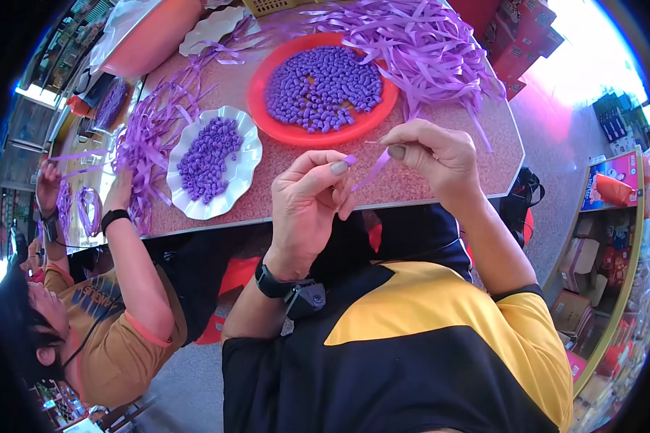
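My left hand (307,206) is closed in a pinch, with a small bit of purple showing at the thumb tip; I cannot tell if it is a bead or ribbon end. A short purple ribbon (373,170) runs between its lower fingers and the right thumb. My right hand (440,159) is also pinched, with something thin and pale sticking out at its fingertips, too small to name. Both hands are above the table's near edge. Just beyond them, a red plate (257,115) carries many purple beads (318,83). A white scalloped dish (247,148) of purple beads (208,162) lies to the left.
Loose purple ribbons (426,54) heap at the back right of the speckled pink table (491,169); more ribbons (148,144) lie left. A co-worker (126,317) handles those ribbons. A large pink basin (148,40) stands far left. Shelves (607,267) line the right side.
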Action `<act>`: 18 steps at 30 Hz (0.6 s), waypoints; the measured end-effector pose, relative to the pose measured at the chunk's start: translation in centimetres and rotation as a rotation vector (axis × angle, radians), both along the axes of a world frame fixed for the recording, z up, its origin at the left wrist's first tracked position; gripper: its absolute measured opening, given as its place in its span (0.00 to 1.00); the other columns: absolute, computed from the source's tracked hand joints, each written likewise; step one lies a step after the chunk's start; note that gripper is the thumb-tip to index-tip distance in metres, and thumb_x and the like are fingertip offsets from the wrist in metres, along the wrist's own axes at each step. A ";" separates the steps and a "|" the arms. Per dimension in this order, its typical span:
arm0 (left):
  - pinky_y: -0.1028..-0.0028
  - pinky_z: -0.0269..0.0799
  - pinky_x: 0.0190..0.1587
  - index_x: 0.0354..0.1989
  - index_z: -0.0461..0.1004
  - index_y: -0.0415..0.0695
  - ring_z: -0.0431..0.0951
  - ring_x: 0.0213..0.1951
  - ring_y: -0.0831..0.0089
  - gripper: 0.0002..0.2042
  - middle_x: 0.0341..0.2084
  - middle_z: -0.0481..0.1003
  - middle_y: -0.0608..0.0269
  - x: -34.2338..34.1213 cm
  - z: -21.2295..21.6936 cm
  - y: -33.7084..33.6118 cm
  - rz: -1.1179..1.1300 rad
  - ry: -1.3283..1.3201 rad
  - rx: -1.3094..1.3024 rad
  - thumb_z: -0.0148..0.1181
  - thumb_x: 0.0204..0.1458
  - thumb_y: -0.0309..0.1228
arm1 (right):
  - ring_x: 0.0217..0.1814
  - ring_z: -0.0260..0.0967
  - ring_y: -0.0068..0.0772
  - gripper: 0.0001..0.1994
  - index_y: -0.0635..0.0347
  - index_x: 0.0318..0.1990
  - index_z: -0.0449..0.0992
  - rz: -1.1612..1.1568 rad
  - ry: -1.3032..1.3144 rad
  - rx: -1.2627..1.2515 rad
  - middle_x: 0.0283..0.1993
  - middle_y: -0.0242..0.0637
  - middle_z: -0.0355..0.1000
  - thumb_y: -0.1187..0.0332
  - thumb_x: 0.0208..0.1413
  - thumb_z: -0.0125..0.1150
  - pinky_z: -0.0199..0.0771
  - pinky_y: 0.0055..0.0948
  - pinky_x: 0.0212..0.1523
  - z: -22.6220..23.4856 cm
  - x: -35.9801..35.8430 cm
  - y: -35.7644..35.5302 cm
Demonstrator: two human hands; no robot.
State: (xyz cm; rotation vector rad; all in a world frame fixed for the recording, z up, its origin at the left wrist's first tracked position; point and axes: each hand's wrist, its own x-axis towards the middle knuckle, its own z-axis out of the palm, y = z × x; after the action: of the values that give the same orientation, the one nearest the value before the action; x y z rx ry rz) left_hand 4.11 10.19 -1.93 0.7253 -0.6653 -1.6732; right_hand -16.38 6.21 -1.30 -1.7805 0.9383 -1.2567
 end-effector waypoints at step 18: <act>0.78 0.68 0.23 0.37 0.73 0.35 0.73 0.23 0.77 0.05 0.23 0.72 0.64 -1.0 0.9 0.1 0.003 -0.147 0.009 0.57 0.57 0.25 | 0.32 0.71 0.32 0.08 0.65 0.36 0.78 0.048 0.155 -0.299 0.31 0.37 0.72 0.84 0.48 0.64 0.71 0.27 0.33 0.2 -0.5 -0.2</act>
State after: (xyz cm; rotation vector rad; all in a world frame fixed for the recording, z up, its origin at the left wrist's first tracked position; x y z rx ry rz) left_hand 3.12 10.25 -1.07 0.8615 -0.7594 -1.6321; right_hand -16.85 5.98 -1.08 -2.1456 0.8181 -1.2958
